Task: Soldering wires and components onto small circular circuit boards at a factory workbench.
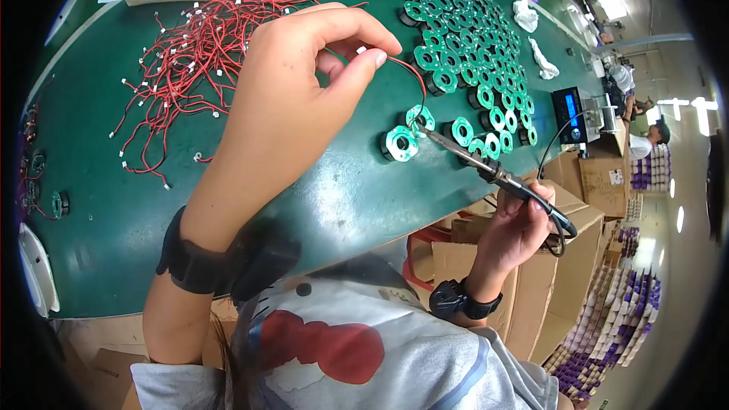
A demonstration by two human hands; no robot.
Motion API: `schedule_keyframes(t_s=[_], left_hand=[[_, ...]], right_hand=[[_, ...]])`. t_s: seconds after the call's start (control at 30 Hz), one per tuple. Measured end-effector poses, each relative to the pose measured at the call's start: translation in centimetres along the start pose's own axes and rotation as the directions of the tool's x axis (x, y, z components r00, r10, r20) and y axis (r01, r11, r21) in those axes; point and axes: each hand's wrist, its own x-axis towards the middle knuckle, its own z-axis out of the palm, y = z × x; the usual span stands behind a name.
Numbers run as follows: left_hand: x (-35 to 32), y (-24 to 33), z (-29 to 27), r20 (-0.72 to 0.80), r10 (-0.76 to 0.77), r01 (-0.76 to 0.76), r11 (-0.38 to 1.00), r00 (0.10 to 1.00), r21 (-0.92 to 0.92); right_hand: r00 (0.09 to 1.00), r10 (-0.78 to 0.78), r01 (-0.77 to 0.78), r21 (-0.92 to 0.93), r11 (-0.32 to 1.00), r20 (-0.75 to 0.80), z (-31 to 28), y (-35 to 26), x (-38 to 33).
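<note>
My left hand point(307, 61) is pinched, thumb against forefinger, on a thin red-and-black wire point(414, 72) with a white connector at its upper end. The wire curves down to a green ring-shaped circuit board point(419, 118). In my right hand point(520, 224) is a soldering iron point(497, 175), gripped by its black handle. Its tip reaches the near edge of that board, where the wire end also lies; whether they touch is too small to tell. Another green ring board point(400, 143) on a dark base sits right beside it, to the near left.
A tangle of red wires point(190, 68) with white connectors covers the left of the green table point(334, 205). Several rows of ring boards point(456, 45) fill the far middle. At the right edge stands a soldering station point(571, 115) with a blue display. Cardboard boxes point(562, 273) are below.
</note>
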Motion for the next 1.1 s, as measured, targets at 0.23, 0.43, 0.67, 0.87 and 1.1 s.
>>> schedule_keyframes(t_s=[0.23, 0.43, 0.67, 0.87, 1.1], left_hand=[[0.1, 0.1, 0.3, -0.007, -0.040, 0.040, 0.998, 0.999, -0.053], [0.1, 0.1, 0.1, -0.009, -0.020, 0.019, 1.000, 1.000, -0.019], [0.1, 0.0, 0.1, -0.038, 0.038, -0.040, 0.998, 0.999, -0.047], [0.1, -0.1, 0.1, -0.051, 0.054, -0.057, 0.996, 0.997, -0.075], [0.1, 0.4, -0.2, -0.059, 0.062, -0.062, 0.998, 0.996, -0.001]], right_hand=[[1.000, 0.015, -0.015, -0.022, 1.000, 0.017, 0.0, 0.5, 0.6], [0.999, 0.005, -0.004, -0.021, 1.000, 0.033, 0.6, 0.6, 0.7], [0.998, -0.011, 0.013, -0.031, 0.999, 0.054, 0.8, 0.5, 0.7], [0.997, -0.047, 0.050, -0.051, 0.997, 0.064, 0.4, 0.6, 0.8], [0.995, -0.086, 0.091, -0.079, 0.993, 0.059, -0.2, 0.3, 0.9]])
